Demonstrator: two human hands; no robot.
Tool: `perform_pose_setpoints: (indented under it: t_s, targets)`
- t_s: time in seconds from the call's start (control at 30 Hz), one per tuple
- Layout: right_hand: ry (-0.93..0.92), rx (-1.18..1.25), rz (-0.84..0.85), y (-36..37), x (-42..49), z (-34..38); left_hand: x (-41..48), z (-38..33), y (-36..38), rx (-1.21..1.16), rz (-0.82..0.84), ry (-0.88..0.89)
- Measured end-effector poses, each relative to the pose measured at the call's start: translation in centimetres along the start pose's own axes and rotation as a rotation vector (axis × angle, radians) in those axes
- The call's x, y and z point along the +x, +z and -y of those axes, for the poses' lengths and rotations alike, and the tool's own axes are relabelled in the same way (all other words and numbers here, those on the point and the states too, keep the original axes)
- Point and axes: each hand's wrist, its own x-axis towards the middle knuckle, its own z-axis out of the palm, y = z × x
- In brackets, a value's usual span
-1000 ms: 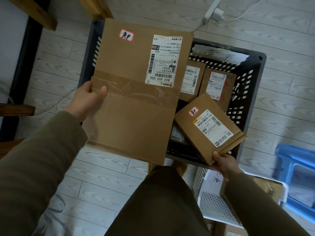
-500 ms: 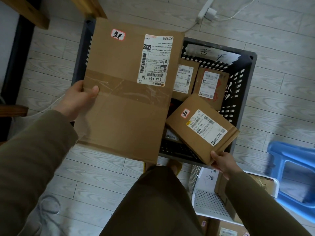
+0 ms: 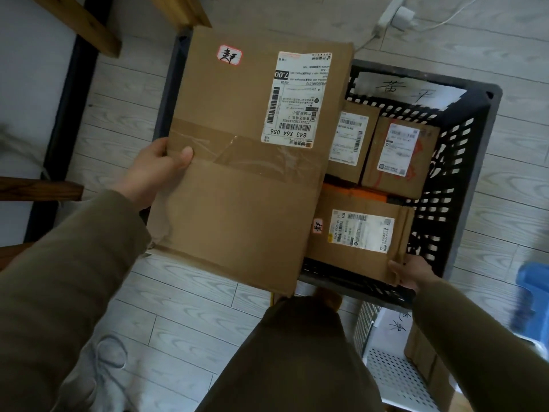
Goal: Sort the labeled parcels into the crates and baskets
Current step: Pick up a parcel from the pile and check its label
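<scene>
While the white basket (image 3: 386, 379) sits nearest on the right with a brown box (image 3: 420, 352) inside, the right hand (image 3: 408, 273) pinches the near right corner of the small parcel (image 3: 356, 233), which lies inside the black crate (image 3: 463, 173) by its near wall. The left hand (image 3: 154, 171) grips the left edge of the big flat parcel (image 3: 246, 173), thumb on top, held over the crate's left side. Farther in, a second parcel (image 3: 347, 144) and a third parcel (image 3: 398, 156) stand side by side below a paper sign (image 3: 410, 89) on the far wall.
</scene>
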Motion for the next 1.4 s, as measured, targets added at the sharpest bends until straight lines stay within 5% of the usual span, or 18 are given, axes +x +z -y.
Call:
perform_pose_setpoints:
  t_s: [0.27,1.4]
  targets:
    - [-0.006,-0.119,-0.009,3.8,3.9,-0.2,0.9,0.9,-0.3,0.022,-0.020,0.017]
    - [0.070,0.190,0.002,4.5,3.8,0.0,0.6,0.6,0.2,-0.015,-0.025,0.008]
